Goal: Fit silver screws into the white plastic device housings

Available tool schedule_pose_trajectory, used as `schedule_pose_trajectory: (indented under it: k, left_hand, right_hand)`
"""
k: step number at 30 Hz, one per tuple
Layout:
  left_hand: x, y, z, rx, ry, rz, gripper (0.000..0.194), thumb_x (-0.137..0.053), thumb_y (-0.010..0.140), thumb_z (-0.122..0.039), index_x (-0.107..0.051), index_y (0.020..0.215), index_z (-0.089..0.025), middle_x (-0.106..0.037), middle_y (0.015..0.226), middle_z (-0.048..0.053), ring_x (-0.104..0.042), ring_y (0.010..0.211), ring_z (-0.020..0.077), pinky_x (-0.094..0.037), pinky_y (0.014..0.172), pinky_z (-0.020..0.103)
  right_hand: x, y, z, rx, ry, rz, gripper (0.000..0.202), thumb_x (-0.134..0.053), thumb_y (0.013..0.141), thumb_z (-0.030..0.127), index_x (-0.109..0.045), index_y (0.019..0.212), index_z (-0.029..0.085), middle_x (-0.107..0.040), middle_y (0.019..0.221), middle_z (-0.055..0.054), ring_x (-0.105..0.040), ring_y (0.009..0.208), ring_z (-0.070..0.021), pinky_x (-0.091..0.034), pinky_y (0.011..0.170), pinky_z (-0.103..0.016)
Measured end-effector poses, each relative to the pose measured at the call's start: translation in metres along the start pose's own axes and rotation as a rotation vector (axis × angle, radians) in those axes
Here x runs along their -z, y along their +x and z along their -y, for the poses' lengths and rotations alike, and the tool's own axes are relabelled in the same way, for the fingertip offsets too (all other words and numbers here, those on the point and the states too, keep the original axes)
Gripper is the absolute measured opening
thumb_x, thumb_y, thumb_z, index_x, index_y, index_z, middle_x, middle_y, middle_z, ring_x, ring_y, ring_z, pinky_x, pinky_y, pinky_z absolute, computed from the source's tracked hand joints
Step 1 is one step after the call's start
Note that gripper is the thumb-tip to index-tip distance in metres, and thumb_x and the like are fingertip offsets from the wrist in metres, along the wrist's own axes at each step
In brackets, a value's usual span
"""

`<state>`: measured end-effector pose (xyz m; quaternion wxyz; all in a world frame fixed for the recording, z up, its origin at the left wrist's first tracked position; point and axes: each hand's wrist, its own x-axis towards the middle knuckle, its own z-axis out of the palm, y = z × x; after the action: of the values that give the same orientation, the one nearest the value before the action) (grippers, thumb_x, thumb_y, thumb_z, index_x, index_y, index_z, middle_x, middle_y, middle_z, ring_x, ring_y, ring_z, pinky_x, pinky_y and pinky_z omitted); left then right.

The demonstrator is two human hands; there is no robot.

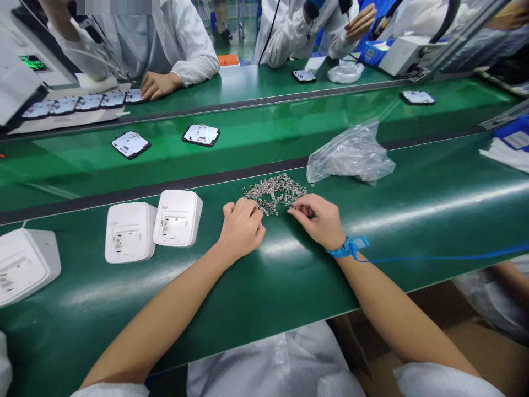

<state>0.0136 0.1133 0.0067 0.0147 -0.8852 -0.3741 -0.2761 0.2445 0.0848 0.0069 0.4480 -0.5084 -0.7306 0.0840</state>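
A loose pile of small silvery metal parts (285, 184) lies on the green bench, too small to name exactly. My left hand (242, 226) rests at the pile's near left edge with its fingers curled in; whatever it may hold is hidden. At the right edge, my right hand (320, 218) has thumb and fingers pinched together over the parts, and what lies between the tips is too small to make out. A blue wrist strap (349, 246) circles my right wrist, its cord running off to the right. Behind the pile sits a crumpled clear plastic bag (351, 154).
Two white plastic housings (130, 231) stand left of my hands, with another white housing (27, 264) farther left. Beyond the bench's dark edge, a green conveyor belt (256, 140) carries flat white-and-black units (201, 134). Across it, a co-worker's hand (159, 85) touches a row of similar units.
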Motion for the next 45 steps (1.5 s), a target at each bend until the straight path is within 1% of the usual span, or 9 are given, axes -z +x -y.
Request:
schedule_pose_trajectory:
  k: [5,12,21,26,31,34,37,41,45]
  left_hand:
    - [0.004,-0.002,-0.003,-0.071,-0.021,-0.033,0.024,-0.058,0.093,-0.027,-0.067,0.114,-0.021,-0.069,0.111,0.008,-0.057,0.104,0.0267,-0.027,0.081,0.045]
    - [0.006,0.003,0.002,-0.204,-0.081,0.036,0.017,-0.050,0.101,-0.021,-0.066,0.095,-0.023,-0.075,0.092,-0.002,-0.062,0.086,0.0158,-0.022,0.075,0.042]
    - [0.008,0.002,0.002,-0.226,-0.119,0.033,0.016,-0.051,0.100,-0.022,-0.065,0.108,-0.023,-0.076,0.101,0.002,-0.064,0.087,0.0163,-0.025,0.078,0.042]
    - [0.006,0.001,0.004,-0.242,-0.120,-0.013,0.013,-0.053,0.101,-0.020,-0.065,0.106,-0.021,-0.076,0.099,0.002,-0.064,0.085,0.0151,-0.025,0.076,0.040]
    - [0.004,0.003,0.006,-0.286,-0.167,-0.104,0.010,-0.060,0.100,-0.023,-0.065,0.107,-0.020,-0.075,0.095,0.002,-0.062,0.081,0.0144,-0.026,0.076,0.039]
    - [0.004,0.005,0.005,-0.373,-0.144,-0.046,0.009,-0.060,0.100,-0.025,-0.066,0.102,-0.019,-0.073,0.088,0.001,-0.059,0.079,0.0146,-0.026,0.075,0.038]
    - [0.005,0.005,0.003,-0.407,-0.067,0.042,0.012,-0.059,0.100,-0.026,-0.067,0.096,-0.019,-0.069,0.082,0.000,-0.056,0.078,0.0158,-0.024,0.075,0.039]
    - [0.006,0.004,0.003,-0.344,-0.078,0.039,0.019,-0.064,0.096,-0.034,-0.067,0.107,-0.018,-0.069,0.090,0.004,-0.057,0.083,0.0185,-0.025,0.075,0.040]
    - [0.004,0.003,0.002,-0.209,-0.071,-0.085,0.016,-0.060,0.091,-0.019,-0.068,0.105,-0.018,-0.069,0.095,0.005,-0.059,0.085,0.0192,-0.025,0.077,0.042]
  right_hand:
    - [-0.017,-0.008,0.021,0.024,0.091,0.105,0.011,-0.065,0.096,0.028,-0.063,0.106,0.024,-0.062,0.077,0.000,-0.056,0.064,-0.0165,-0.051,0.065,-0.030]
    - [-0.017,-0.011,0.023,0.017,0.201,0.122,0.014,-0.063,0.098,0.025,-0.058,0.111,0.025,-0.066,0.084,0.001,-0.054,0.063,-0.0139,-0.050,0.064,-0.028]
    - [-0.017,-0.011,0.028,-0.051,0.432,0.120,0.016,-0.063,0.099,0.031,-0.058,0.113,0.024,-0.065,0.087,0.000,-0.051,0.060,-0.0115,-0.046,0.057,-0.026]
    - [-0.014,-0.006,0.029,0.000,0.325,0.095,0.011,-0.066,0.098,0.032,-0.066,0.095,0.022,-0.062,0.075,0.001,-0.051,0.060,-0.0127,-0.045,0.058,-0.027]
    - [0.003,0.000,0.016,0.081,0.208,0.088,0.012,-0.064,0.100,0.031,-0.070,0.098,0.021,-0.067,0.081,-0.002,-0.056,0.064,-0.0151,-0.048,0.064,-0.030]
    - [0.012,0.000,0.001,0.102,0.106,0.151,0.011,-0.065,0.100,0.030,-0.070,0.098,0.020,-0.065,0.079,-0.002,-0.057,0.065,-0.0161,-0.048,0.065,-0.030]
    - [0.014,-0.002,-0.012,0.149,-0.040,0.235,0.015,-0.062,0.101,0.031,-0.070,0.099,0.019,-0.066,0.088,-0.006,-0.062,0.079,-0.0216,-0.051,0.072,-0.034]
    - [0.018,0.000,-0.020,0.142,-0.094,0.171,0.017,-0.065,0.098,0.033,-0.069,0.105,0.018,-0.063,0.096,-0.009,-0.062,0.086,-0.0245,-0.053,0.074,-0.037]
    - [0.030,0.004,-0.026,0.083,-0.091,0.105,0.009,-0.061,0.096,0.023,-0.069,0.099,0.019,-0.063,0.095,-0.007,-0.061,0.079,-0.0213,-0.052,0.071,-0.035]
